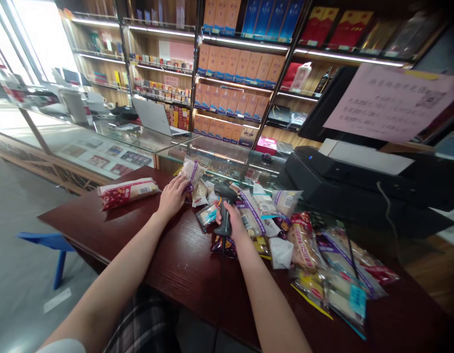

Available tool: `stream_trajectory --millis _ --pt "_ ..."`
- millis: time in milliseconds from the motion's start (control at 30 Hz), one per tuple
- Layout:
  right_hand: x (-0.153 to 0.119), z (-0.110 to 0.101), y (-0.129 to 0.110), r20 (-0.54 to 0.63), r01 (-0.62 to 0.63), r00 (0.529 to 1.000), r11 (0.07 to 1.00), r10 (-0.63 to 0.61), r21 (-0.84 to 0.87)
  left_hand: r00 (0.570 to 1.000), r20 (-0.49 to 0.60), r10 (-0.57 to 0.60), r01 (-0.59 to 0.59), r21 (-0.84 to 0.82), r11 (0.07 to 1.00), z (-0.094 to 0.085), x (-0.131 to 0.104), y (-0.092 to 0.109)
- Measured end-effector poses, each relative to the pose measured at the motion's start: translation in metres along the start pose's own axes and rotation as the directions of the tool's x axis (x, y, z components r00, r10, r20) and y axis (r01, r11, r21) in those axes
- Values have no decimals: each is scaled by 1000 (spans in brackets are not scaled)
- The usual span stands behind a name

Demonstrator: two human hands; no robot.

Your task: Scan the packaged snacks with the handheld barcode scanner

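Observation:
My right hand point(232, 220) is wrapped around the grip of a dark barcode scanner point(225, 192), whose cable runs down over the table's front edge. On the left, my left hand point(173, 196) has its fingers curled on a clear food packet point(192, 171) with a purple stripe. Its thumb side is partly hidden. Beside the scanner lies a small packet with a blue label point(207, 215). Several more packets crowd the area to the right, among them a purple-striped packet point(251, 211) and a red-and-clear packet point(303, 242). A long red-and-white packet point(128, 193) lies apart at the left.
The dark wooden table point(175, 264) meets a glass display counter point(219, 154) at the back. A black printer point(333, 181) stands on the right, a silver laptop point(153, 116) farther back. A blue stool point(50, 240) is at the table's left. Boxed goods fill the shelves behind.

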State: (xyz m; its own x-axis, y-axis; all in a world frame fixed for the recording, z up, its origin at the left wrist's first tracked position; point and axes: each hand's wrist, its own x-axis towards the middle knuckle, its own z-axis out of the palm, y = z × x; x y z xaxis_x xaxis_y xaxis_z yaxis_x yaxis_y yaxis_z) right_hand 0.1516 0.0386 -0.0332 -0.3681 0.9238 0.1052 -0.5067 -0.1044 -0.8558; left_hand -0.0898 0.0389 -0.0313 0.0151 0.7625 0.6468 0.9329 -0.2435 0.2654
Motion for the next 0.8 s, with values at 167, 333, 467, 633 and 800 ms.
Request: stream_trajectory --millis 167,333,467,633,800 --pt "0 2 -1 2 21 1000 999 -21 38 1000 28 -15 14 33 999 0 0 -1" --pt "0 2 0 27 34 999 999 -34 31 999 31 -27 26 28 999 2 1 -1" --pt "-1 -1 0 17 4 1000 1000 -3 -15 999 27 -18 17 26 1000 3 1 -2" --pt "-2 -1 -2 19 -28 999 999 29 -38 1000 10 -3 3 19 1000 4 0 -3" --pt "-1 2 -1 -7 37 999 999 -37 38 1000 23 -20 19 31 999 4 0 -2"
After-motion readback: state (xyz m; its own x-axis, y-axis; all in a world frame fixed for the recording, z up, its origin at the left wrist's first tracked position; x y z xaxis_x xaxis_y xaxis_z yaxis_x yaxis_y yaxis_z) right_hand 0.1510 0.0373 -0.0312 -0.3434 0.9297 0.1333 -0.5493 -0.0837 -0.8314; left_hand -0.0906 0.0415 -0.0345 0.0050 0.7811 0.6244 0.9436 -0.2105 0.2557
